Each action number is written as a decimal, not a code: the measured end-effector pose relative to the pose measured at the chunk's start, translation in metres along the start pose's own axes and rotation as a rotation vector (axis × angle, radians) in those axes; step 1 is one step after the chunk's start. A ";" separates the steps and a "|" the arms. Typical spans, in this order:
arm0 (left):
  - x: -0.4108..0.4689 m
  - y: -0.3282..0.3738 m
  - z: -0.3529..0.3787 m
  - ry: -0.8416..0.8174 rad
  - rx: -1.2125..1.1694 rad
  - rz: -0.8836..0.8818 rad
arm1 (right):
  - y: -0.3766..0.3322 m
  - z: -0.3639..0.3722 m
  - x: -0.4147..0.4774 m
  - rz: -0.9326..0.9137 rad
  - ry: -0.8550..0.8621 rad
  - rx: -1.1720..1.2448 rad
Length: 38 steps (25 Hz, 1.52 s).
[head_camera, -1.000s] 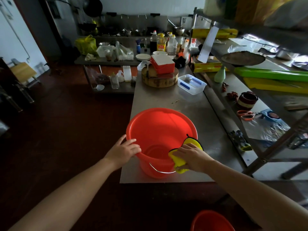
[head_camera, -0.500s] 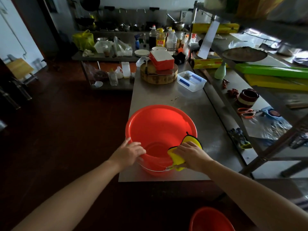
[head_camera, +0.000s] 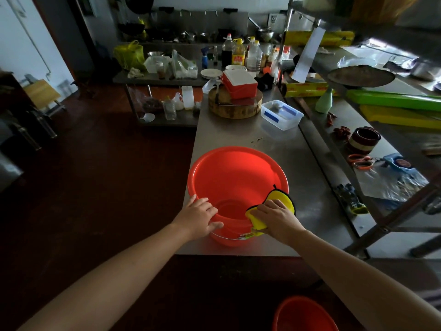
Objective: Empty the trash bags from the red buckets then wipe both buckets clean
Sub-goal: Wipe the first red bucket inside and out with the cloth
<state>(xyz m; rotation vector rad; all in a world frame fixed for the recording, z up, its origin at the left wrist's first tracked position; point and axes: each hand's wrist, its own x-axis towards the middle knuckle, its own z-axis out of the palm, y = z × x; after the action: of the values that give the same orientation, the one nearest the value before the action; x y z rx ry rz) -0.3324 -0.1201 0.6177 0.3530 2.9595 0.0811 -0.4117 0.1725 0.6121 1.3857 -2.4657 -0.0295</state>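
Dim kitchen floor (head_camera: 95, 187) holds a second bucket (head_camera: 303, 314) nearest you. Beyond it, the red bucket (head_camera: 238, 177) stands on the tabletop (head_camera: 238, 134). Your left hand (head_camera: 198, 217) grips its near rim, and your right hand (head_camera: 276, 218) clamps a yellow cloth (head_camera: 282, 198) over its right rim.

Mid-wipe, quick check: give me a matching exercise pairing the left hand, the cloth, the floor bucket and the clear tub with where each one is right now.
Things
1. left hand
2. cloth
3. floor bucket
4. clear tub

Places
A. on the table, beyond the table bucket, beside the chopping block
B. at the bottom of the view, below the table's near edge
C. gripping the table bucket's near left rim
D. over the table bucket's near right rim, under the right hand

Pairs: 1-C, 2-D, 3-B, 4-A
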 end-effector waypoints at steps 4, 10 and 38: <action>-0.001 0.019 0.002 -0.007 -0.065 0.068 | -0.008 -0.001 -0.010 0.013 0.006 0.007; -0.021 0.035 0.017 0.130 -0.013 0.164 | -0.026 0.002 -0.038 0.034 -0.044 0.015; -0.091 0.087 0.091 0.182 0.378 0.241 | -0.110 0.009 -0.099 0.072 -0.642 0.077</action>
<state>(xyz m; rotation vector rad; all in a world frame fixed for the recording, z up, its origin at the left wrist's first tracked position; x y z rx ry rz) -0.2104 -0.0544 0.5477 0.7891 3.0853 -0.4469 -0.2753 0.1957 0.5595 1.4908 -3.0543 -0.4308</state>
